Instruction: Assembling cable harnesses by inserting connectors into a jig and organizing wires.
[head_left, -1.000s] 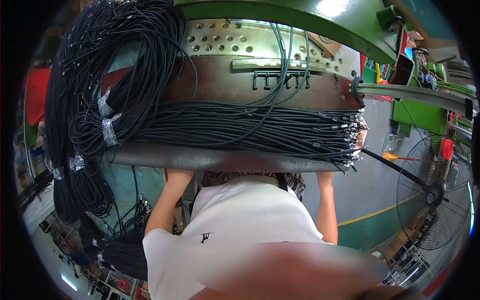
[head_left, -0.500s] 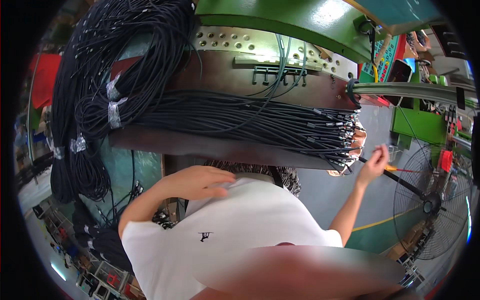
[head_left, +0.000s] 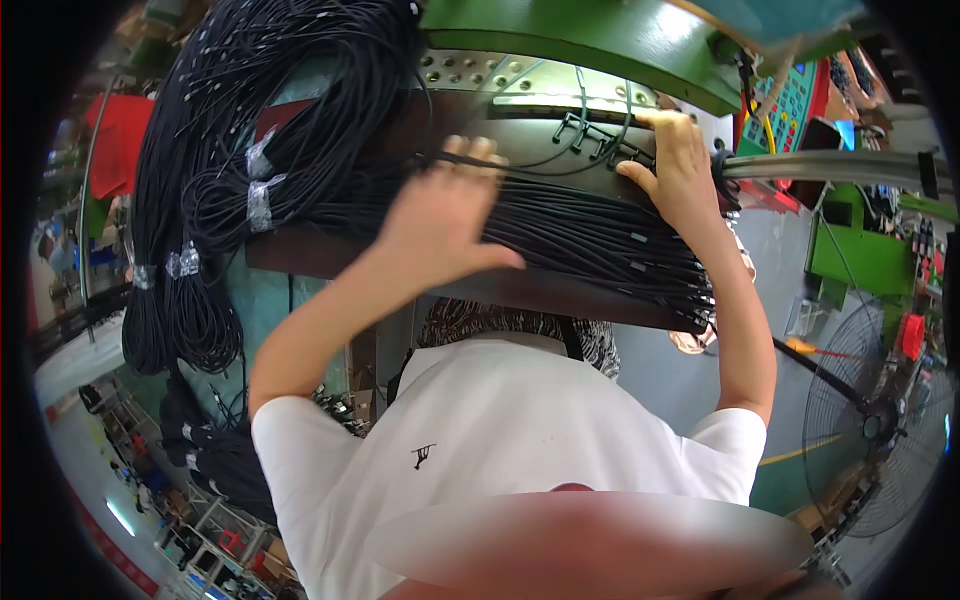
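Observation:
My left hand (head_left: 440, 215) reaches over a long bundle of black cables (head_left: 580, 225), its fingers stretched out and the thumb spread wide. A dark cable crosses near its fingertips. At the bundle's right side my right hand (head_left: 685, 170) has its thumb and fingers around the right end of a black branched plastic strip (head_left: 590, 135), which tilts above the brown board. Thin cables run across the board by the strip. Behind it lies a pale metal bar (head_left: 540, 102). The exact grip is partly hidden by the right hand.
Large coils of black cable (head_left: 200, 130), bound with clear wrap (head_left: 260, 203), hang at the left. A green machine part (head_left: 580, 40) spans the back above a plate with holes (head_left: 455, 72). At right are a metal rail (head_left: 830, 172), a control panel (head_left: 790, 105) and a fan (head_left: 875, 420).
Both hands have moved forward from near my body and the right side to the board. The black plastic strip has tilted, and my right hand is now at its end.

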